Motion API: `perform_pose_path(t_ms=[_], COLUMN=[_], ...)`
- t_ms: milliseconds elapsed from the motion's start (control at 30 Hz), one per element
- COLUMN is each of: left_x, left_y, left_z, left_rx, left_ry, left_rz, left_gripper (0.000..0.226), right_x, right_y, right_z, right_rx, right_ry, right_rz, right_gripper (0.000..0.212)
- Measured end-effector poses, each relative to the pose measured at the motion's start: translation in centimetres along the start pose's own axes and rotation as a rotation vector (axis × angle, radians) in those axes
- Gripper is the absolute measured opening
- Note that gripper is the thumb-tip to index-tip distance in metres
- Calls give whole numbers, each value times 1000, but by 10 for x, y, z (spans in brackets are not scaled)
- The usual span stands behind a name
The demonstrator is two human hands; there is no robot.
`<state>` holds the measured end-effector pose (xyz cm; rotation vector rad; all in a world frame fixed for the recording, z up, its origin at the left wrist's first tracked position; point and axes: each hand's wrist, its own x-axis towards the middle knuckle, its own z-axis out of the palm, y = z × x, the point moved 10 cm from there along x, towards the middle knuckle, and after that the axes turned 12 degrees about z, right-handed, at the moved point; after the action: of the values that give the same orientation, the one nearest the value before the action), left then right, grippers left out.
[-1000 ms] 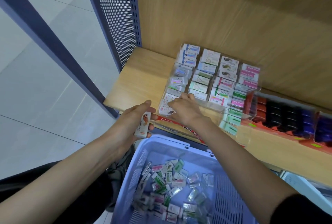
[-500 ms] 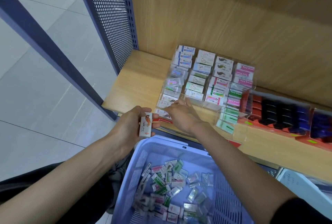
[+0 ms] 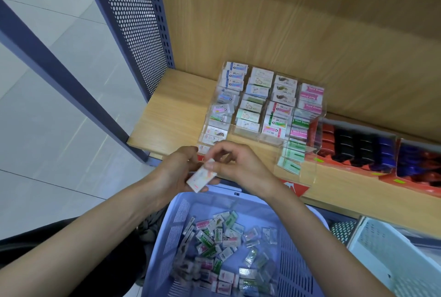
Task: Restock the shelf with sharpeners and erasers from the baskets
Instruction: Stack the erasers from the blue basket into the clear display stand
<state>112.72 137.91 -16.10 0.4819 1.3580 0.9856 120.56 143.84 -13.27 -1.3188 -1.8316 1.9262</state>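
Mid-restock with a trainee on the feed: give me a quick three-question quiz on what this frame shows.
1. True or false: the blue basket holds loose erasers.
2. The right hand is: A open and empty; B pinching the eraser that the left hand holds; C gripping a pen.
3. Fill in: the clear rack stands on a ___ shelf.
Key: 1 true; 2 B; 3 wooden.
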Motion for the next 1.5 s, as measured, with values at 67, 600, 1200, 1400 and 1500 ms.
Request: perform_pose_path(t_ms=[67,600,1200,1400,1500], left_x=[2,11,0,7,28], left_y=[0,-7,-29,-112,-177], left_z=[-4,-44,-15,-7,2], left_rx=[69,217,538,692,780], left_ry=[9,215,-95,-203,-234], left_rz=[33,61,100,110,82], left_gripper=[15,39,12,6,11], right_x=[2,58,47,-71,-70], right_y=[10,15,31,94,185], right_z=[-24,-42,-30,-28,-9], right_rx=[89,-872,-827,-555,-580], right_ry=[164,468,431,450,227], right_rz=[7,-75,-107,-212,98], right_gripper=[17,37,31,28,28])
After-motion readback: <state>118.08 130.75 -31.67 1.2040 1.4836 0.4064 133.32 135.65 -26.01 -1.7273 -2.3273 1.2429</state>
